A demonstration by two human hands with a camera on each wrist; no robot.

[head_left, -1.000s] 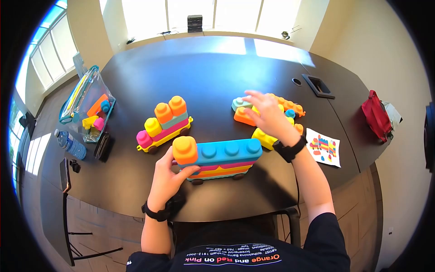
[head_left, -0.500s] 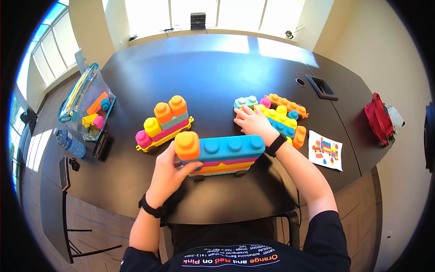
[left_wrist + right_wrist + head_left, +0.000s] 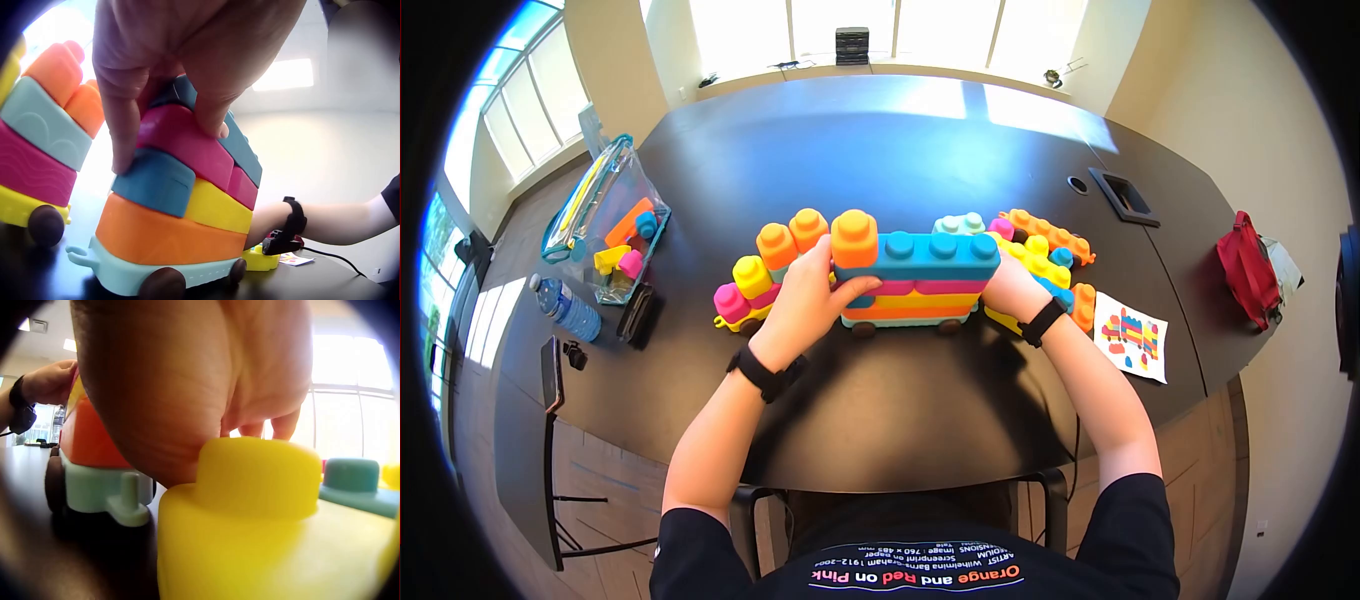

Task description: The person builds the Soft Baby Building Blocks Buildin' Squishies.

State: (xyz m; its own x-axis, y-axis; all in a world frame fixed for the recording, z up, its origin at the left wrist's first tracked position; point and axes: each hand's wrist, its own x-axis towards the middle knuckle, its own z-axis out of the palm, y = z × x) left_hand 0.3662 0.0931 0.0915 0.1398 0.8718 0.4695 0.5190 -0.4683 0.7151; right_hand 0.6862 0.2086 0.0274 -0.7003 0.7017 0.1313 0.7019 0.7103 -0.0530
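My left hand grips the left end of a stacked toy block wagon, thumb on its near side. Blue blocks and an orange block top the wagon; below lie pink, yellow and orange layers over a pale green wheeled base. My right hand is by the wagon's far right end, its fingers hidden behind it in the head view. In the right wrist view that palm hangs beside a yellow block, fingertips partly hidden; I cannot tell what it holds. A second wagon stands behind my left hand.
Loose blocks and an orange wheeled piece lie beyond my right hand. A printed picture sheet is to the right, with a red bag farther off. On the left are a clear bag, a water bottle and a dark case.
The left hand has shifted the wagon away from my body, toward the other blocks. My right hand has drawn back from the orange block in the pile to the wagon's right end.
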